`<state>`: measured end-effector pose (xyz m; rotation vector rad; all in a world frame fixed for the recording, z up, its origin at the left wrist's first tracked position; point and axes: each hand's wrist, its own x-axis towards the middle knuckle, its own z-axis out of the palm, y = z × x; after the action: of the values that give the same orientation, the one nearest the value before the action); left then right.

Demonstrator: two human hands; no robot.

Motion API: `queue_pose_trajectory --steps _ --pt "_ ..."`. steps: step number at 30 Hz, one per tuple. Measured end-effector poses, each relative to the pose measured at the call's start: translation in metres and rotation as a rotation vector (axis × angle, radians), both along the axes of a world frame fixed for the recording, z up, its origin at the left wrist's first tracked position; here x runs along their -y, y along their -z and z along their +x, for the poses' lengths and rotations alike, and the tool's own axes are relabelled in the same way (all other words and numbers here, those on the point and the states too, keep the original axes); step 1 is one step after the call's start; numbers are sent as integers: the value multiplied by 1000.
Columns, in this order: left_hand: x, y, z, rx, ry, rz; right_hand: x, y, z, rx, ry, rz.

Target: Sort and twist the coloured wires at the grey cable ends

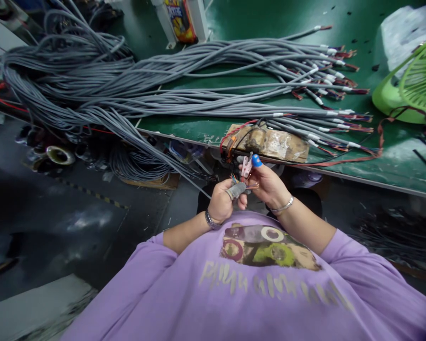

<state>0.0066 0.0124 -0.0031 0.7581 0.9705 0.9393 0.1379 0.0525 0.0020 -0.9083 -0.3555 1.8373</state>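
Note:
My left hand (221,201) is closed around the end of a grey cable (193,183), with a grey cover on its thumb. Thin coloured wires (252,186) fan out from the cable end between my two hands. My right hand (270,185) is closed too, a blue cover on one fingertip. It pinches a small pale pink piece (246,166) with dark spots, perhaps a clip or small tool; its kind is unclear. Both hands are in front of my body, just off the table's edge. Fingers partly hide the wire ends.
A thick bundle of grey cables (184,64) lies along the green table (341,173), their stripped ends toward the right. A taped brown block (270,142) sits at the near edge. Right of it stands a green fan (390,97). More coiled cable (138,163) lies below the table.

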Motion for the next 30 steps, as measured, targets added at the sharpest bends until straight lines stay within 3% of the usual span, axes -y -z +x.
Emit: queue_pose_trajectory --steps 9,21,30 --pt "13 -7 -5 -2 -91 -6 2 0 9 16 -151 24" --pt "7 -10 4 1 -185 36 0 9 0 85 -7 128" --pt "4 -7 5 -1 -164 30 -11 8 -5 -5 -15 9"
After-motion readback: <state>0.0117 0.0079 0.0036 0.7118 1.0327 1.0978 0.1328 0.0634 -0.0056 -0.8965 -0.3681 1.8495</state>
